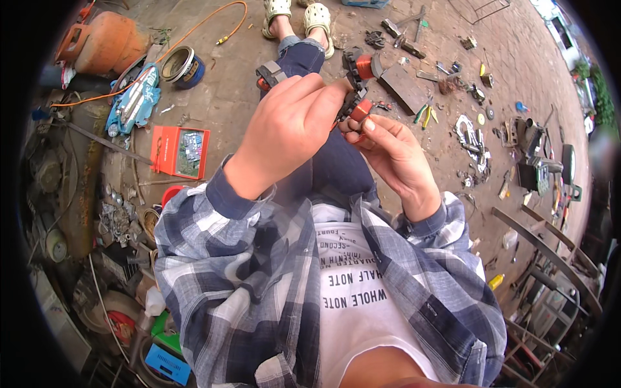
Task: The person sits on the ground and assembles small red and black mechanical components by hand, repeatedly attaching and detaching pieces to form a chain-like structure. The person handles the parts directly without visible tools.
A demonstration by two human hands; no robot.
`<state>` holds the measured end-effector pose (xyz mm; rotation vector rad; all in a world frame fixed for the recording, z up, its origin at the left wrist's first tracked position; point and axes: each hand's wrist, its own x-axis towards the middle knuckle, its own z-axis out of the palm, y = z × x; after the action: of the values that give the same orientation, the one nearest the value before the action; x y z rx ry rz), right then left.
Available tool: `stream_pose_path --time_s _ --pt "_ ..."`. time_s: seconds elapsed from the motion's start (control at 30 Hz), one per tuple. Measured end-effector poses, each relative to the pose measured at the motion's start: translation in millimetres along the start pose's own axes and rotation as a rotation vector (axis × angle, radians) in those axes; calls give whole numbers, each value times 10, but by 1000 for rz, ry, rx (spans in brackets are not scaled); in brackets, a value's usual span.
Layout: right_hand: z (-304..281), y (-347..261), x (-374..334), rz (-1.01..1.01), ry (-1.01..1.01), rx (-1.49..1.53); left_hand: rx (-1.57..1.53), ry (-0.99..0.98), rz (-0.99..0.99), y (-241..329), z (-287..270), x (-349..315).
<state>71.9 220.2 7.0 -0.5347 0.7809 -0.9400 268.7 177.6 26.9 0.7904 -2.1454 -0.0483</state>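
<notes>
My left hand (pixel 284 132) is closed, back of the hand up, around a black part with orange-red blocks (pixel 366 66) on it. I cannot make out what kind of part it is. Thumb and fingertips of my right hand (pixel 396 152) pinch the lower red block (pixel 360 110) at its near end. The part is tilted over my legs in dark jeans. Beyond my left hand shows a grey and black piece with a red end (pixel 269 76); my fingers hide whether it joins the rest. A brown rectangular block (pixel 401 89) appears just right of the part.
Pliers (pixel 424 115), a metal chain (pixel 472 139) and scattered tools lie on the paving at right. Farther right stands a metal frame (pixel 550 249). At left are an orange gas cylinder (pixel 113 42), a bucket (pixel 183 66), a red box (pixel 180 152) and an orange hose (pixel 194 29).
</notes>
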Motion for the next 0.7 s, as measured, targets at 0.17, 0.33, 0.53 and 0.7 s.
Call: stream_pose_path --time_s 0.17,0.33,0.53,0.7 --pt "3 -19 -92 -32 -7 -102 41 -16 54 53 4 40" --pt "-27 109 85 -47 -27 -116 64 -49 152 -142 84 -55" --pt "88 35 278 -111 -97 9 48 -150 166 -191 -96 191" --pt "23 -29 292 -130 -64 132 77 -175 259 -266 -50 428"
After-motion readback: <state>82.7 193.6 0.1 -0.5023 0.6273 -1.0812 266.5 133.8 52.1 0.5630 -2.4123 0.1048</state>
